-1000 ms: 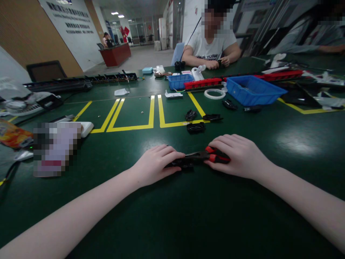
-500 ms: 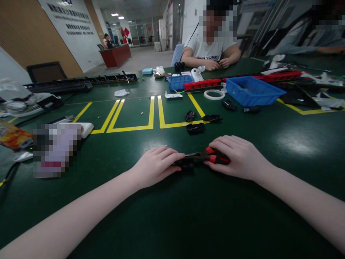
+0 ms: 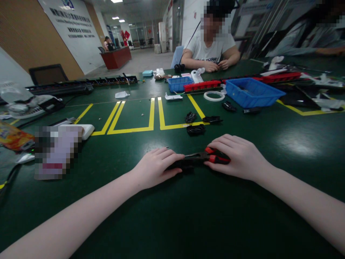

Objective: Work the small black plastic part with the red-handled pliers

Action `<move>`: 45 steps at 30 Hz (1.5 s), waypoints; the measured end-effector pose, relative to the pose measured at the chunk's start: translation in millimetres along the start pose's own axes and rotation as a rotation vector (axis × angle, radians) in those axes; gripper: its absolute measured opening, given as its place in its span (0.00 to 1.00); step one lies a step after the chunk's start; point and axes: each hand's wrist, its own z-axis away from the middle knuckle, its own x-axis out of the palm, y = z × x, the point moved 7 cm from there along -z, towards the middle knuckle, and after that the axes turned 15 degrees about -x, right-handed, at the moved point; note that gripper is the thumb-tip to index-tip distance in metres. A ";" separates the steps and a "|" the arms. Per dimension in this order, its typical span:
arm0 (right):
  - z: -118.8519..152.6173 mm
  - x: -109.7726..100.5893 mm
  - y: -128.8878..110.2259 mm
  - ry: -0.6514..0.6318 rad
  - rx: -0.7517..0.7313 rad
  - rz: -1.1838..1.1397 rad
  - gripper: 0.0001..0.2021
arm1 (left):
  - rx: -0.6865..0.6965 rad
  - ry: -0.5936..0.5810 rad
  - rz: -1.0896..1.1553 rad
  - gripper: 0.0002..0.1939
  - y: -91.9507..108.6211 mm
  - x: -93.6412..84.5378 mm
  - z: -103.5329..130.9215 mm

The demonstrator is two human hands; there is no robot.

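Observation:
My right hand (image 3: 237,156) is closed around the red and black handles of a pair of pliers (image 3: 212,155), whose dark jaws point left toward my other hand. Between thumb and fingers, my left hand (image 3: 159,167) grips a small black part (image 3: 179,164) low over the green table. The jaws reach this part, but I cannot make out whether they bite on it. Farther off lie several similar-looking black pieces, among them one black piece (image 3: 196,129) by the yellow tape.
Beyond my right hand stands a blue bin (image 3: 253,95), with a white ring (image 3: 214,95) beside it and a smaller blue bin (image 3: 179,85) farther left. A blurred-out flat object (image 3: 58,154) lies at left. A person (image 3: 212,50) sits across the table (image 3: 172,223).
Both hands stay almost in place, still on the pliers and the black part. The black part seems slightly turned. The view has shifted a little.

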 end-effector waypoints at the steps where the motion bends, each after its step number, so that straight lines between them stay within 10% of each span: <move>1: 0.0 0.4 -0.5 -0.004 -0.001 -0.009 0.14 | 0.000 0.003 0.002 0.15 0.0 0.0 0.1; 45: -2.9 -0.9 -3.6 -0.017 0.003 -0.034 0.14 | -0.070 -0.055 0.088 0.18 -5.4 0.2 -3.2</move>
